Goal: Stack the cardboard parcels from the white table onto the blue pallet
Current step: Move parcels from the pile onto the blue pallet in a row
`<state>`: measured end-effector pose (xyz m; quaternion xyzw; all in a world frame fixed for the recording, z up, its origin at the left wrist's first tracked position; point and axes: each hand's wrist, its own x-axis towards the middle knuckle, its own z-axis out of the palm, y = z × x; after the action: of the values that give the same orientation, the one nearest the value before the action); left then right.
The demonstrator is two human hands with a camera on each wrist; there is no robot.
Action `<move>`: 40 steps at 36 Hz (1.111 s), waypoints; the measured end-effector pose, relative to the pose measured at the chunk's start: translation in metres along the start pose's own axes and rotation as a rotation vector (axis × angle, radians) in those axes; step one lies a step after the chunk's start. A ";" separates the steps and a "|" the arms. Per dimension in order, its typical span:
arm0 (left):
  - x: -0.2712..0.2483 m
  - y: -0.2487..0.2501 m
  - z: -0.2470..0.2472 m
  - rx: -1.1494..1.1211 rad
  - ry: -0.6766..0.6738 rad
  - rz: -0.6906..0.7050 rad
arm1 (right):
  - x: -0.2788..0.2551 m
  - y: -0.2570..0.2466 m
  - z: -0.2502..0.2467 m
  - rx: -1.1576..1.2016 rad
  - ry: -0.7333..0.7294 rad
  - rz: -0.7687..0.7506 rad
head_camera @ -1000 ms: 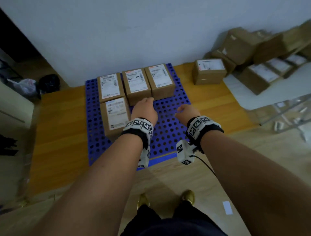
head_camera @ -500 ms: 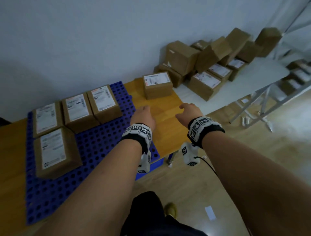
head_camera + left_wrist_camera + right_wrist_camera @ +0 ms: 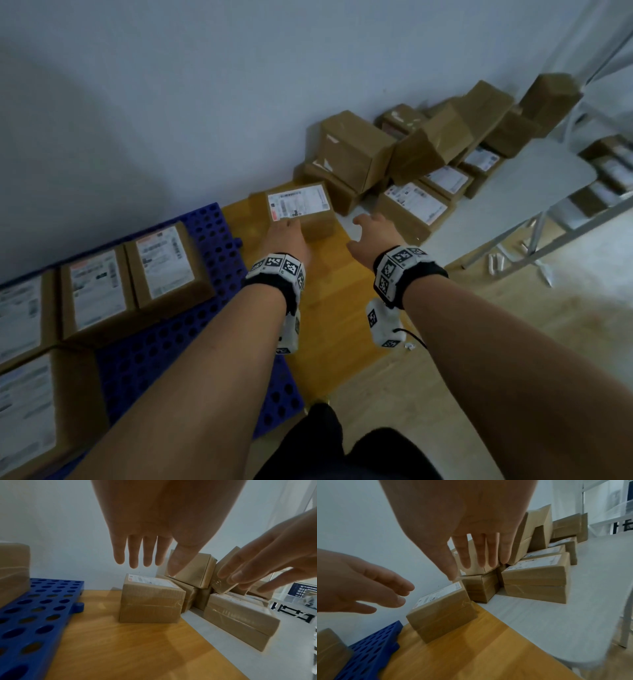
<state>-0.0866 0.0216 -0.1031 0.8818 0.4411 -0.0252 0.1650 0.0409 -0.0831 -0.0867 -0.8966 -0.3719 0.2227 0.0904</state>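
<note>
A labelled cardboard parcel [image 3: 301, 205] [image 3: 150, 600] [image 3: 441, 614] lies alone on the wooden platform [image 3: 329, 315], between the blue pallet [image 3: 191, 346] and the white table [image 3: 534, 178]. My left hand [image 3: 286, 236] [image 3: 145, 555] hovers just short of it, fingers straight and empty. To its right my right hand [image 3: 371, 233] [image 3: 479, 555] reaches with fingers spread, holding nothing. Several labelled parcels [image 3: 164, 263] lie on the pallet at the left. A jumbled heap of parcels [image 3: 421, 164] sits on the white table against the wall.
The grey wall [image 3: 205, 102] runs right behind the pallet and the heap. The table's metal legs [image 3: 541, 236] stand at the right over a pale floor [image 3: 513, 342]. More boxes [image 3: 613, 164] lie on a shelf at the far right.
My view swung right from the pallet toward the table. Both hands moved forward and right, from over the pallet to the lone parcel, with fingers now spread.
</note>
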 end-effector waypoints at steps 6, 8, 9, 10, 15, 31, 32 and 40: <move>0.036 -0.006 0.000 0.026 -0.019 -0.004 | 0.045 -0.016 -0.005 -0.010 -0.021 -0.046; 0.049 -0.008 0.003 0.045 -0.016 -0.001 | 0.059 -0.023 -0.006 -0.022 -0.030 -0.085; 0.054 -0.009 0.005 0.048 -0.021 -0.007 | 0.067 -0.027 -0.006 -0.026 -0.038 -0.102; 0.059 -0.009 0.006 0.051 -0.027 -0.020 | 0.075 -0.031 -0.005 -0.028 -0.051 -0.119; 0.075 -0.009 0.017 0.092 -0.063 -0.076 | 0.111 -0.044 -0.002 -0.049 -0.124 -0.224; 0.080 0.014 0.038 0.031 0.035 -0.324 | 0.179 -0.051 0.004 -0.200 -0.269 -0.468; 0.079 0.016 0.038 0.031 0.044 -0.340 | 0.179 -0.050 0.004 -0.198 -0.275 -0.472; 0.065 0.028 0.040 0.014 0.047 -0.484 | 0.166 -0.039 0.005 -0.239 -0.318 -0.439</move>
<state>-0.0212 0.0437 -0.1453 0.7518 0.6431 -0.0465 0.1378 0.1177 0.0614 -0.1334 -0.7527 -0.5902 0.2902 -0.0293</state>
